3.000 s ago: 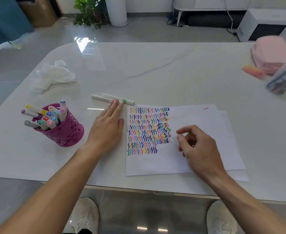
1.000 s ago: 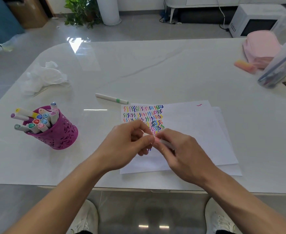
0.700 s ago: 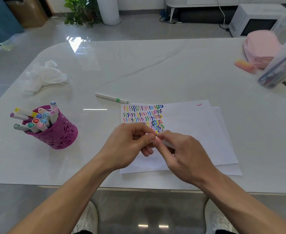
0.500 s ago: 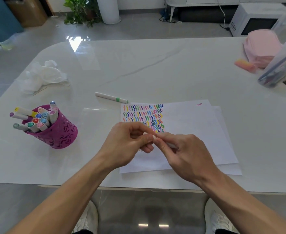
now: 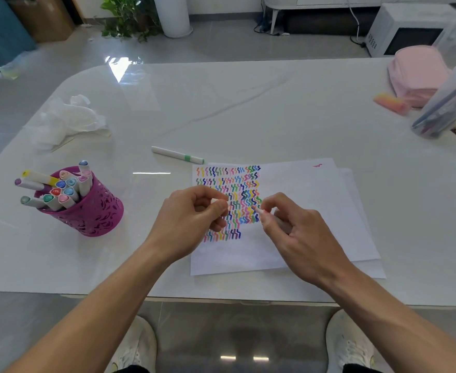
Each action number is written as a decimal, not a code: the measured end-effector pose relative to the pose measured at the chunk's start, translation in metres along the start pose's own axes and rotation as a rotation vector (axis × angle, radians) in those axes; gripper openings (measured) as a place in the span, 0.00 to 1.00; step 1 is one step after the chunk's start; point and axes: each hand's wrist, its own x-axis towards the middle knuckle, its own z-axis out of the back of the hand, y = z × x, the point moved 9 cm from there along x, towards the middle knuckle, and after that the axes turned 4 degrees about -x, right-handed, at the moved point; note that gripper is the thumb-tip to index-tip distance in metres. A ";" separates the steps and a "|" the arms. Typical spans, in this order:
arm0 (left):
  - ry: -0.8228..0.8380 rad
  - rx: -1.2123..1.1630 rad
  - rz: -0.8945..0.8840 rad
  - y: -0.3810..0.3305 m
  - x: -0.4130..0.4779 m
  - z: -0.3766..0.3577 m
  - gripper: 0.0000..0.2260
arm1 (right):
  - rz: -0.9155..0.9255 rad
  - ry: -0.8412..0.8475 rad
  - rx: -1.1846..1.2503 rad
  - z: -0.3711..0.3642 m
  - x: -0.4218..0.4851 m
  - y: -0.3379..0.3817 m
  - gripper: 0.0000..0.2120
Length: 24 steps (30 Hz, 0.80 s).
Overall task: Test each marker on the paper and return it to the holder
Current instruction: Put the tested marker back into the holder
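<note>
My right hand [image 5: 299, 238] grips a white marker [image 5: 260, 212] with a pink tip, uncapped, its tip pointing up-left just above the paper [image 5: 302, 211]. My left hand [image 5: 192, 219] pinches the marker's cap [image 5: 217, 201] between thumb and forefinger, a short gap from the tip. The paper carries rows of coloured squiggles on its left half. A purple perforated holder [image 5: 92, 211] at the left holds several capped markers. A white marker with a green band [image 5: 178, 154] lies on the table just beyond the paper's top-left corner.
Crumpled white plastic [image 5: 68, 122] lies at the far left. At the far right are a pink pouch [image 5: 418, 74], an orange-pink eraser-like block [image 5: 389, 103] and a clear tube of pens [image 5: 445, 111]. The table's near edge [image 5: 221, 297] runs just below my wrists.
My left hand picked a marker off the table and brought it to the right hand over the paper. The two hands have now pulled apart, with the cap off in the left.
</note>
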 end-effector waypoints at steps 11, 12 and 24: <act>-0.034 0.190 -0.028 0.002 0.000 0.003 0.03 | -0.177 -0.011 0.333 0.003 0.003 -0.012 0.10; -0.032 0.248 -0.048 0.001 -0.001 0.001 0.03 | -0.208 0.001 0.441 0.001 0.004 -0.013 0.13; 0.080 0.569 -0.167 0.003 -0.001 -0.013 0.09 | -0.291 -0.063 0.579 0.008 0.005 -0.032 0.15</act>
